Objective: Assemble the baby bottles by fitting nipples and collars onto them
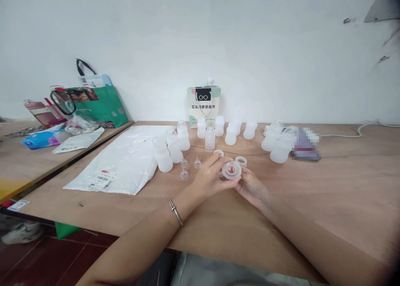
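My left hand point(210, 176) grips a translucent baby bottle collar ring point(231, 170), fingers on its upper side and thumb below. From the right, my right hand point(252, 188) pinches the same ring at its lower right edge. A fingertip shows through the ring's middle; whether a teat sits inside it I cannot tell. Just behind the hands lie two loose collar rings, one to the right point(241, 161) and one partly hidden point(218, 153). Left of my left hand, clear teats point(184, 175) stand on the table. A clear bottle-shaped piece point(210, 139) is upright behind them.
Frosted baby bottles stand on the left point(163, 154), at the back point(231, 134) and on the right point(279, 151). A white plastic mailer point(125, 161) covers the table's left part. Against the wall is a paper bag point(203, 104). A pixelated purple item point(305, 144) lies right.
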`<state>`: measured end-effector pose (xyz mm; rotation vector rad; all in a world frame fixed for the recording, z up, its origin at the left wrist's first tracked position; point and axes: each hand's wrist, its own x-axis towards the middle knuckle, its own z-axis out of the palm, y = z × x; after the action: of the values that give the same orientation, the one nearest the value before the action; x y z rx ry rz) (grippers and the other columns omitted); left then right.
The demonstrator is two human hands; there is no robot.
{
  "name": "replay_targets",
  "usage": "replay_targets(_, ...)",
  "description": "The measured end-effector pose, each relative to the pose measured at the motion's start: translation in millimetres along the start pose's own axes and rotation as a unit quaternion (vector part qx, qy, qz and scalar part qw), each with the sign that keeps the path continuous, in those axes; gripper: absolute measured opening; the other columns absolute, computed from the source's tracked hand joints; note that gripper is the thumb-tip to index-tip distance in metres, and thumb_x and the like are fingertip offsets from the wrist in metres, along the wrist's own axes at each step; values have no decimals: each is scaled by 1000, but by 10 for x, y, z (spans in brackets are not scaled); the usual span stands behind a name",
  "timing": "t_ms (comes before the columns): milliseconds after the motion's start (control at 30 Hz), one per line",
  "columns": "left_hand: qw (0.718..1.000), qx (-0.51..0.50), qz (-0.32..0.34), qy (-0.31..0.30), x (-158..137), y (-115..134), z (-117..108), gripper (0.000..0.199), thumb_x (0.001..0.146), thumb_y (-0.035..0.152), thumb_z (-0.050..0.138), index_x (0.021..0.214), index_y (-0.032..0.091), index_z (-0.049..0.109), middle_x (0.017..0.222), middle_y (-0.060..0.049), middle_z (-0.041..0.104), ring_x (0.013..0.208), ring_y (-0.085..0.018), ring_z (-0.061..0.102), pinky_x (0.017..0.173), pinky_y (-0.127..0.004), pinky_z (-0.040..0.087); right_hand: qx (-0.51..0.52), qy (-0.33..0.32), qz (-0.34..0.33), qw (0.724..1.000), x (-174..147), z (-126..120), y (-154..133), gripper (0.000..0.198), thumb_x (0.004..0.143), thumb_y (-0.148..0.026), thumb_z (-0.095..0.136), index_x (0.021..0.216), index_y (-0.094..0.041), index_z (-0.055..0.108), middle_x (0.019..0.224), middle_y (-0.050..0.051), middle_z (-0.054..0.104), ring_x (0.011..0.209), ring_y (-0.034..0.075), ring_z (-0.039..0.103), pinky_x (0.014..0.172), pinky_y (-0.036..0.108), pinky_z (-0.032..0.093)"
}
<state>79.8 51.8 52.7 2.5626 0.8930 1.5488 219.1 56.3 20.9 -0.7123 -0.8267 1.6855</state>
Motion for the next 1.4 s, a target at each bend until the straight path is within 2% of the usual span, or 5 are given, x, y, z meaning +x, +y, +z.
replay_targets(467,999,-35,17,24,28,-64,-8,31,72,29,63,99,18,54,87,-4,58,77,-13,55,68,-24,48,13,9,17,1000,-22,-13,5,16,57,-16,74,70,-20,66,71,-3,66,69,9,60,66,18,48)
replay_targets(733,989,-32,-73,-128,49,-184,-78,33,71,27,61,101,18,50,95,-5,57,89,-18,54,78,-30,45,-78,27,-74,994,-20,-74,-85,17,68,-34,69,70,-19,62,66,-2,60,59,7,54,61,21,46)
replay_targets(867,985,-21,-84,-149,43,-231,-82,35,72,22,59,105,19,50,103,-6,56,96,-20,54,84,-33,43,-226,36,-133,964,28,-55,-235,32,71,-50,62,73,-18,61,65,0,59,58,10,53,59,25,45)
replay_targets(1100,978,-49,-182,-87,56,-308,-88,33,71,23,61,103,21,53,100,-4,60,91,-19,56,81,-32,44,-443,263,-209,831,824,-257,-550,49,63,-47,64,100,-18,50,97,7,57,89,22,55,79,36,45)
replay_targets(1400,967,-97,-233,-41,58,-342,-114,41,72,28,62,111,20,53,106,-6,60,94,-19,55,80,-32,44,-476,349,-173,788,1686,-352,-506,65,46,-34,75,102,-14,50,114,19,49,116,37,40,97,50,27)
